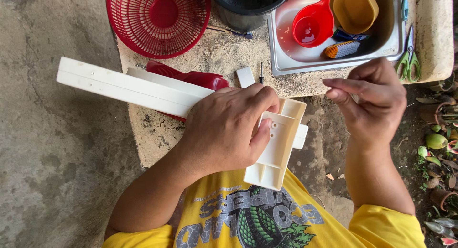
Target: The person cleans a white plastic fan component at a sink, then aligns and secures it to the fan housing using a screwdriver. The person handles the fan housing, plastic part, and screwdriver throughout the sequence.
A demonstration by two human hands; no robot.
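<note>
At centre, left hand [224,129] is clamping the white bracket [276,150] firmly, thumb beside its screw holes, while right hand [374,102], at 3 o'clock, is pinching something too small to identify.

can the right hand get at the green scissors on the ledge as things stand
Probably yes. The right hand hovers with fingers pinched, apparently holding nothing large, and the green scissors lie in the open on the concrete ledge just beyond it, with nothing between them.
</note>
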